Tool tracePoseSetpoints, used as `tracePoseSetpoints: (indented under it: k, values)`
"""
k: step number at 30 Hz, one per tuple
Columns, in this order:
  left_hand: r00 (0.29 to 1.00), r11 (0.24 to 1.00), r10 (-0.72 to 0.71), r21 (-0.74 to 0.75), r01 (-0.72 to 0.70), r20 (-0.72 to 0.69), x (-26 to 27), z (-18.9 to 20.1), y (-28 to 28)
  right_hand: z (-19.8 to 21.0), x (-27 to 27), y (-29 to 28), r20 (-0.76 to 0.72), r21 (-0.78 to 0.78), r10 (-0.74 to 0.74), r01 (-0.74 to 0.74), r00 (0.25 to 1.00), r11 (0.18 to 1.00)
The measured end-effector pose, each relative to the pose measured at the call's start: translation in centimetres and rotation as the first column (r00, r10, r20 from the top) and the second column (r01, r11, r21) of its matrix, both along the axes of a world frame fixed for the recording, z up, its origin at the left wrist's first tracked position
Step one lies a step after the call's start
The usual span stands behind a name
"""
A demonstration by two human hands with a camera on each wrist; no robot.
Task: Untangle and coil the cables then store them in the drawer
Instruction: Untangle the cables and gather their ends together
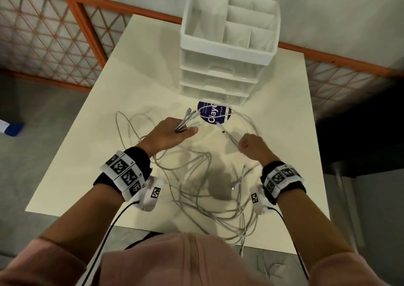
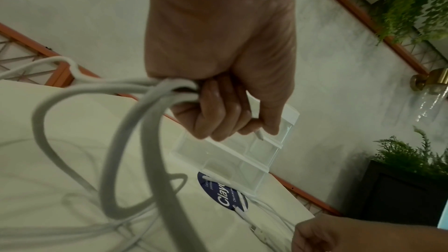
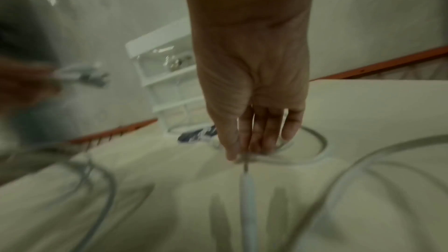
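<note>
On the pale table [image 1: 284, 145], in front of a clear plastic drawer unit [image 1: 220, 75], lies a loose tangle of white cables [image 1: 209, 189]. Left hand [image 1: 168, 137]: fingers curled round a gathered bundle of cable ends, the plugs [image 1: 188, 119] fanning out past the knuckles; the left wrist view shows several strands running out of the closed fist in wide loops. Right hand [image 1: 253, 146]: thumb and fingers pinching one single cable [image 1: 228, 135] close to its plug, which points toward a round dark blue sticker [image 1: 213, 115] just before the drawer unit. The right wrist view is blurred, so the exact finger contact cannot be told there. All drawers appear closed; no coil has yet been formed, so the task stands at the untangling step.

Risks, as judged from this layout: pulling the single cable while it crosses other loops may tighten a knot rather than free it; strands hanging over the near table edge could drag the pile down; a loosened left grip would scatter the gathered plugs
</note>
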State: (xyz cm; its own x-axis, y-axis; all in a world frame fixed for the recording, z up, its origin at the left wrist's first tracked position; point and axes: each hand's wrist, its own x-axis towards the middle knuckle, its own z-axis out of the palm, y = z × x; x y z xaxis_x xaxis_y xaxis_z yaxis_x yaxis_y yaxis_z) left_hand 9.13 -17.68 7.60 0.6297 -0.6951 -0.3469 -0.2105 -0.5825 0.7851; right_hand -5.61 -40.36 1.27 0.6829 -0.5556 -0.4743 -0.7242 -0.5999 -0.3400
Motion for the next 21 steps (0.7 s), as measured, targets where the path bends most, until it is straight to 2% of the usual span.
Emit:
tracePoseSetpoints:
  k: [4, 6, 10, 13, 14, 18, 21]
  values:
    - [1.0, 0.999, 0.026, -0.025, -0.026, 0.004, -0.3, 0.2, 0.0, -1.6, 0.7, 1.2, 0.054, -0.095, -0.038, 0.043, 0.998, 0.995]
    - [0.999, 0.997, 0.046, -0.059, -0.047, -0.016, -0.3, 0.1, 0.2, -1.4, 0.6, 1.0, 0.05, -0.075, -0.026, 0.03, 0.998, 0.997]
    - [0.997, 0.985, 0.075, -0.157, -0.079, -0.03, -0.8, 0.1, 0.0, 1.6, 1.5, 1.6, 0.279, 0.148, -0.063, 0.022, 0.958, 0.989]
    - [0.995, 0.966, 0.094, -0.239, -0.102, -0.043, -1.7, 0.7, -0.9, 5.5, 3.3, 4.0, 0.462, 0.442, -0.129, -0.102, 0.878, 0.891]
    - [0.993, 0.958, 0.107, -0.263, -0.119, -0.06, -2.1, 0.9, -1.3, 6.6, 3.8, 4.9, 0.492, 0.482, -0.122, -0.153, 0.862, 0.863]
    - [0.968, 0.902, 0.183, -0.362, -0.235, -0.173, -2.9, 1.0, -2.5, 9.0, 5.4, 8.3, 0.526, 0.511, -0.035, -0.282, 0.85, 0.812]
    - [0.951, 0.867, 0.251, -0.395, -0.304, -0.181, -2.9, 1.0, -2.4, 9.6, 5.6, 9.5, 0.538, 0.514, -0.043, -0.288, 0.842, 0.808]
